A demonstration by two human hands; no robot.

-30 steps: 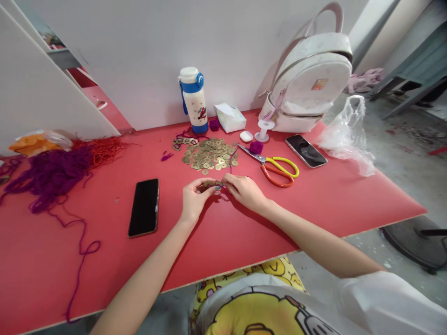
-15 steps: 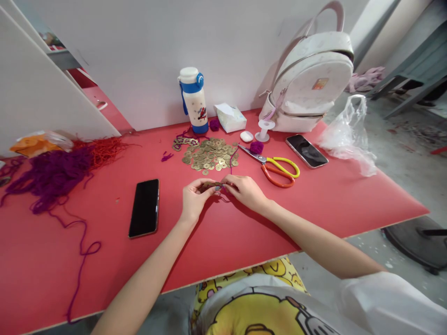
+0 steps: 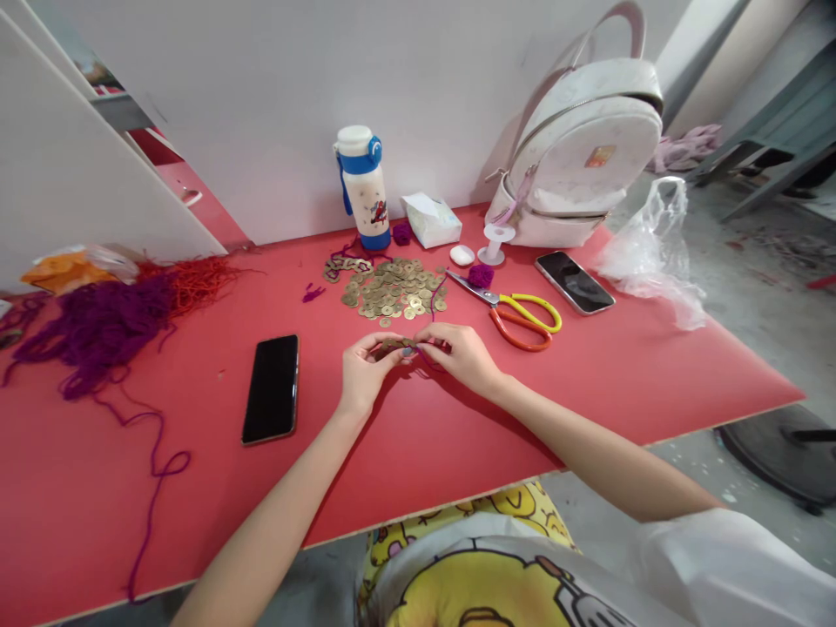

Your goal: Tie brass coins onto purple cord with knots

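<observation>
My left hand [image 3: 363,373] and my right hand [image 3: 461,354] meet over the red table [image 3: 588,366], fingertips together. Between them they pinch a small bunch of brass coins [image 3: 396,345] tied with purple thread [image 3: 432,303]. The left fingers hold the coins; the right fingers pinch the thread beside them. The thread runs up toward a pile of loose brass coins [image 3: 390,291] just beyond my hands. Both hands are closed in a pinch.
A black phone [image 3: 272,387] lies left of my hands, a second phone [image 3: 574,281] at right. Yellow-orange scissors [image 3: 519,317], a white-blue bottle [image 3: 363,186], a tissue pack [image 3: 429,219], an empty spool [image 3: 495,242], a white backpack [image 3: 583,157], a plastic bag [image 3: 653,248] and purple and orange yarn [image 3: 104,318] surround them.
My right hand has shifted slightly, its fingers working the thread at the coins. The left hand holds almost still. Nothing else on the table has moved.
</observation>
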